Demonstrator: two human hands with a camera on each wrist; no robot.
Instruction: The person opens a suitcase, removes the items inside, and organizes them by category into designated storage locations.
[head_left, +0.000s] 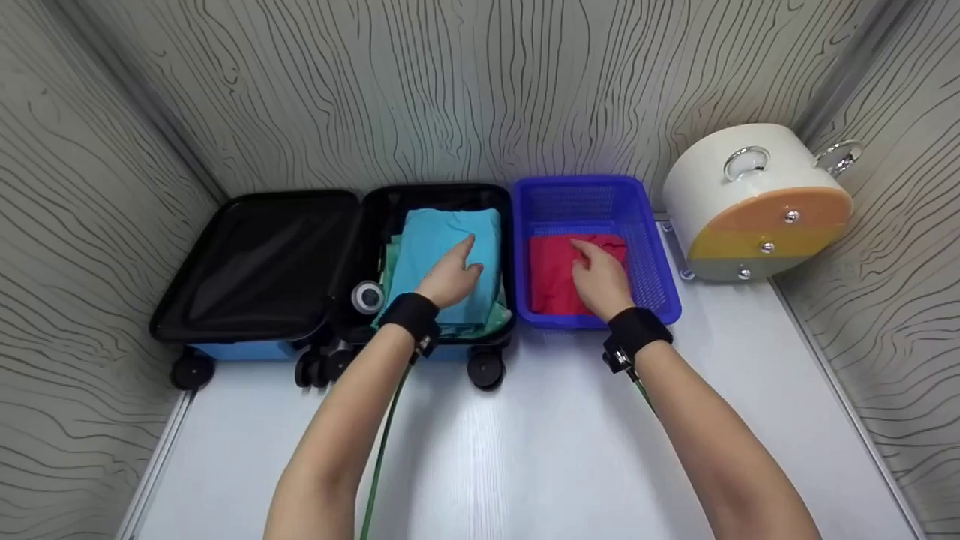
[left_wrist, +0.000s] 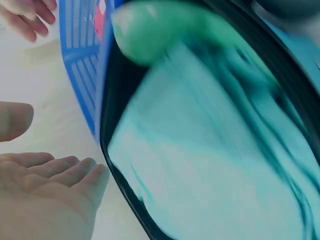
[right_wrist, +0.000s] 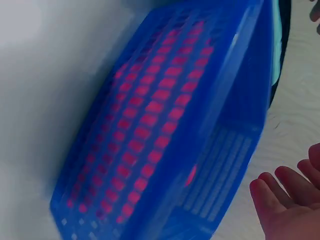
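Note:
My left hand point(head_left: 453, 276) is over a folded turquoise garment point(head_left: 442, 232), which lies in the right half of an open black-lined suitcase point(head_left: 431, 193). In the left wrist view its fingers point(left_wrist: 75, 172) are extended, with the thumb apart and nothing held. Over the blue plastic basket point(head_left: 652, 247) is my right hand point(head_left: 602, 281), above a folded red cloth point(head_left: 551, 274). The right wrist view shows that hand's relaxed fingers point(right_wrist: 285, 185) holding nothing. Green fabric point(head_left: 499, 319) shows beneath the turquoise garment, and a round white-and-grey container point(head_left: 367, 298) sits to its left.
The suitcase's empty-looking black other half point(head_left: 270, 262) lies at the left. Its wheels point(head_left: 486, 369) point toward me. A cream drum-shaped case point(head_left: 750, 202) with coloured front bands and metal handles stands right of the basket. Patterned walls point(head_left: 450, 90) enclose the white table point(head_left: 525, 450).

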